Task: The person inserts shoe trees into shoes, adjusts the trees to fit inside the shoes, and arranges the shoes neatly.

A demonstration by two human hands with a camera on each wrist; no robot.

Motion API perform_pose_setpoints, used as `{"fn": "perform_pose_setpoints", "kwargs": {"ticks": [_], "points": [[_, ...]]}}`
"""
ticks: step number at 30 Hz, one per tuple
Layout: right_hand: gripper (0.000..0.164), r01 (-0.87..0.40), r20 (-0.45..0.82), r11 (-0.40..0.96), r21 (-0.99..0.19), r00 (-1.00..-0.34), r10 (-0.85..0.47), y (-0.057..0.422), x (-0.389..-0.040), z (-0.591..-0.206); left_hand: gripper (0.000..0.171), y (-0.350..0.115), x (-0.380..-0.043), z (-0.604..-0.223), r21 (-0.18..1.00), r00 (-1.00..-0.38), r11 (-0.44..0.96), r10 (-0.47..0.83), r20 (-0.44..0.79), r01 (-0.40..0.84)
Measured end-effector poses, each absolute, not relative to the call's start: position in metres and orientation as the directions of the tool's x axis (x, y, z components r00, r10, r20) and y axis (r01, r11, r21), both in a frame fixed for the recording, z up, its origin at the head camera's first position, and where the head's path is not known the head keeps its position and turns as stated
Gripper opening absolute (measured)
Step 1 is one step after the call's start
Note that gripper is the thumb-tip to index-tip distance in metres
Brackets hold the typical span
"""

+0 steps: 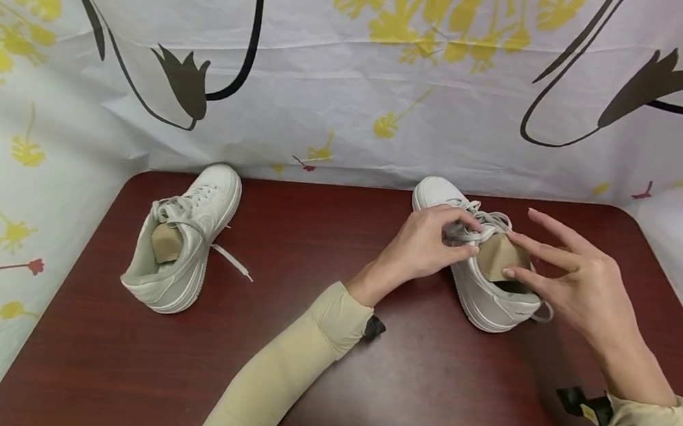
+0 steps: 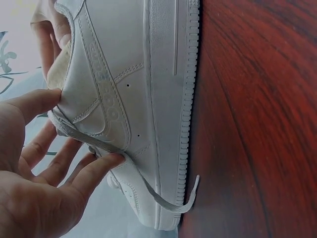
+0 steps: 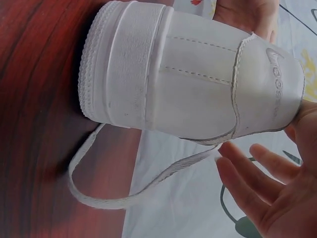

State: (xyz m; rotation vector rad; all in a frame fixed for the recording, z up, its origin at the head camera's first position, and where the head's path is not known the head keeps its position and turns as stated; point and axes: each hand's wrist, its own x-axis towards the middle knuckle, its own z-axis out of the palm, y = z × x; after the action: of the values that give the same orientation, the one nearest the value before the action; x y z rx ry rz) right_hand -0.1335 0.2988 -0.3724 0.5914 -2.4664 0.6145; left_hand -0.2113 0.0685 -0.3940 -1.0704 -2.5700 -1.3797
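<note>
A white lace-up sneaker [image 1: 481, 296] stands at the right of the table, toe toward the back. The tan inner side of its tongue [image 1: 500, 256] shows in the opening. My right hand [image 1: 584, 284] holds this tongue between thumb and index finger, its other fingers spread. My left hand [image 1: 421, 245] grips the sneaker's upper edge beside the laces [image 1: 488, 226], thumb and fingers bent around it. In the left wrist view, one lace end [image 2: 163, 201] hangs down the shoe's side. A loose lace loop [image 3: 111, 202] hangs by the heel in the right wrist view.
A matching white sneaker [image 1: 187, 243] stands at the left, its lace end [image 1: 233, 261] lying on the dark red wooden table [image 1: 314, 238]. A white cloth with yellow and grey flower prints [image 1: 303, 99] hangs behind the table and along its sides.
</note>
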Motion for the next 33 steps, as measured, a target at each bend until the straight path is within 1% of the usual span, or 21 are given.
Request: {"fn": "perform_pose_setpoints", "kwargs": {"ticks": [5, 11, 14, 24, 28, 33], "points": [[0.062, -0.509, 0.573, 0.813, -0.281, -0.769, -0.283, 0.296, -0.136, -0.373, 0.027, 0.068, -0.211, -0.394, 0.72, -0.763, 0.37, 0.55, 0.34, 0.587], [0.058, -0.507, 0.575, 0.805, -0.307, -0.773, -0.268, 0.294, -0.137, -0.373, 0.028, 0.068, -0.211, -0.393, 0.721, -0.758, 0.369, 0.563, 0.328, 0.586], [0.056, -0.504, 0.572, 0.798, -0.33, -0.779, -0.255, 0.293, -0.137, -0.373, 0.028, 0.069, -0.211, -0.393, 0.721, -0.757, 0.369, 0.567, 0.325, 0.586], [0.051, -0.464, 0.509, 0.773, -0.432, -0.833, -0.216, 0.291, -0.142, -0.374, 0.028, 0.069, -0.21, -0.394, 0.715, -0.759, 0.372, 0.556, 0.34, 0.592], [0.048, -0.454, 0.495, 0.781, -0.429, -0.841, -0.217, 0.291, -0.146, -0.374, 0.028, 0.07, -0.21, -0.394, 0.71, -0.758, 0.374, 0.554, 0.344, 0.596], [0.048, -0.449, 0.492, 0.788, -0.421, -0.843, -0.217, 0.291, -0.146, -0.375, 0.028, 0.07, -0.21, -0.395, 0.707, -0.753, 0.371, 0.556, 0.35, 0.602]]}}
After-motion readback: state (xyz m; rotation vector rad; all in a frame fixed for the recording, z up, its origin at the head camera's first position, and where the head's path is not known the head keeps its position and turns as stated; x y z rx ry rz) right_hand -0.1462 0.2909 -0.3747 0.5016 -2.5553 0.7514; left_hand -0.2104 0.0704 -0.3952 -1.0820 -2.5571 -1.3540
